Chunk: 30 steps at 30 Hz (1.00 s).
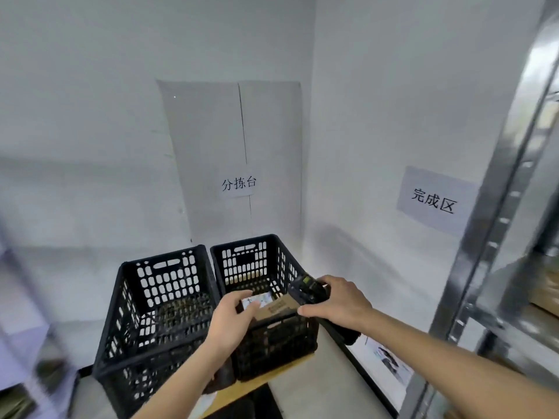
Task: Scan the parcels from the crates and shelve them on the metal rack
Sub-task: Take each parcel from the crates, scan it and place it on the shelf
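Two black plastic crates stand side by side: the left crate (157,300) and the right crate (266,267). Over the right crate, my left hand (233,319) grips a small brown cardboard parcel (276,308) with a white label on top. My right hand (335,303) holds a black handheld scanner (307,290) just right of the parcel, its head pointing toward the label. The metal rack (496,237) rises at the right edge, with brown boxes blurred on its shelves.
The crates sit on a wooden board (257,385) in a white-walled corner. Paper signs (239,183) hang on the back wall and on the right wall (434,201). A purple-grey shelf unit (18,328) blurs at the left. Printed sheets (387,358) lie on the floor by the rack.
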Tool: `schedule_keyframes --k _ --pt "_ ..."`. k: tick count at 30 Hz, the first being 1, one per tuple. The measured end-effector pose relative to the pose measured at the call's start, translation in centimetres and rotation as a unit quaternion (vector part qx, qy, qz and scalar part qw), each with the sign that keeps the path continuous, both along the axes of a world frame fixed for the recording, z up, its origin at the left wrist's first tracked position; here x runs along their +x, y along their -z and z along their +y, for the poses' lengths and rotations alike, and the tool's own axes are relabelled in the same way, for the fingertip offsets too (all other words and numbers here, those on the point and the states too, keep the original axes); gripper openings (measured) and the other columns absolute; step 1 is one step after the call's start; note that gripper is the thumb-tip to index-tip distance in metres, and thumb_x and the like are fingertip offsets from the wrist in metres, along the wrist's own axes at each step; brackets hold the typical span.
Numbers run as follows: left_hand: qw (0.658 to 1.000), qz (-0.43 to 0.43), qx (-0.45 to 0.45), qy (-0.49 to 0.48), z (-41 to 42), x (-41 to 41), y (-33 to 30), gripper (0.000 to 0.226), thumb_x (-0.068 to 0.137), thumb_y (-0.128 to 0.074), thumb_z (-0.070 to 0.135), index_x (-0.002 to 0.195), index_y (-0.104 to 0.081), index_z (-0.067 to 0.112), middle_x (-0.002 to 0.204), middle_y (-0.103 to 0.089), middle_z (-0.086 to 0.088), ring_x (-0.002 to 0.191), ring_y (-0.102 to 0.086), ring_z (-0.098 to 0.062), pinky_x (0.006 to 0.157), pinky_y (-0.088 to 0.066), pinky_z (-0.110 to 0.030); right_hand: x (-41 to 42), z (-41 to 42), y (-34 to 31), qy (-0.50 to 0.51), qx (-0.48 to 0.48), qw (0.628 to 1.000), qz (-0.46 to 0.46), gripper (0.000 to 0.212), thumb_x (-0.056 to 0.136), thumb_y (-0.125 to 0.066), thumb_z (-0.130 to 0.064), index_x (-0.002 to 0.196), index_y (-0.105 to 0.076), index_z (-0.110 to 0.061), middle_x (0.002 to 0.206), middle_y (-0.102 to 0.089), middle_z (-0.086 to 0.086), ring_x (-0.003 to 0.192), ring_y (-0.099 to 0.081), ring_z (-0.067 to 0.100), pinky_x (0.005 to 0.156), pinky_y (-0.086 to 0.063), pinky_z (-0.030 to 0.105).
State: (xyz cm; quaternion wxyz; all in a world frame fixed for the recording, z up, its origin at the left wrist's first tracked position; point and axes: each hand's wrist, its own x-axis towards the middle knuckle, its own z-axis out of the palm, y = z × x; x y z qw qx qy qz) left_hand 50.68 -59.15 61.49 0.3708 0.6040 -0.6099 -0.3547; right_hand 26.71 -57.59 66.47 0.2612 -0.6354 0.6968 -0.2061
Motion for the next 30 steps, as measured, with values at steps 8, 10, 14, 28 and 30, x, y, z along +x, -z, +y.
schedule_keyframes --k 8,10,14,28,30 --pt "0.995 0.051 0.088 -0.005 -16.4 3.5 6.1 0.064 0.096 -0.061 0.044 0.153 -0.037 0.024 0.152 -0.045 -0.002 0.14 -0.042 -0.023 0.113 -0.039 -0.041 2.9 -16.4 5.1 0.045 0.054 0.998 0.001 0.057 0.064 -0.084 -0.061 0.113 -0.064 -0.037 0.104 -0.069 -0.015 0.097 -0.067 0.013 0.09 -0.056 0.034" --pt "0.992 0.057 0.114 -0.006 -19.6 3.6 7.7 0.067 0.096 -0.061 0.045 0.154 -0.034 0.025 0.152 -0.044 -0.002 0.14 -0.042 -0.023 0.113 -0.039 -0.042 3.0 -19.7 6.7 0.054 0.071 0.996 -0.01 0.054 0.063 -0.084 -0.06 0.108 -0.068 -0.035 0.1 -0.07 -0.015 0.093 -0.068 0.01 0.09 -0.057 0.035" --pt "0.986 0.06 0.153 -0.019 -24.9 3.1 10.9 0.067 0.096 -0.061 0.045 0.154 -0.034 0.024 0.151 -0.045 -0.003 0.138 -0.044 -0.023 0.114 -0.039 -0.042 3.2 -25.7 10.1 0.056 0.099 0.993 -0.017 0.05 0.059 -0.084 -0.063 0.096 -0.071 -0.033 0.092 -0.073 -0.013 0.086 -0.07 0.009 0.087 -0.059 0.036" --pt "0.963 0.011 0.257 -0.082 -38.3 0.0 24.5 0.071 0.093 -0.067 0.038 0.154 -0.035 0.019 0.148 -0.048 -0.009 0.135 -0.048 -0.026 0.112 -0.041 -0.039 2.8 -42.6 25.4 -0.05 0.204 0.977 0.045 0.047 0.068 -0.083 -0.059 0.103 -0.068 -0.033 0.087 -0.072 -0.014 0.08 -0.067 0.004 0.068 -0.053 0.027" --pt "0.96 -0.006 0.267 -0.088 -39.3 -0.1 26.0 0.071 0.094 -0.065 0.039 0.154 -0.034 0.018 0.15 -0.046 -0.009 0.137 -0.045 -0.027 0.113 -0.04 -0.038 3.2 -44.0 26.7 -0.057 0.216 0.973 0.058 0.048 0.069 -0.083 -0.059 0.105 -0.068 -0.032 0.088 -0.072 -0.014 0.08 -0.065 0.005 0.064 -0.05 0.027"
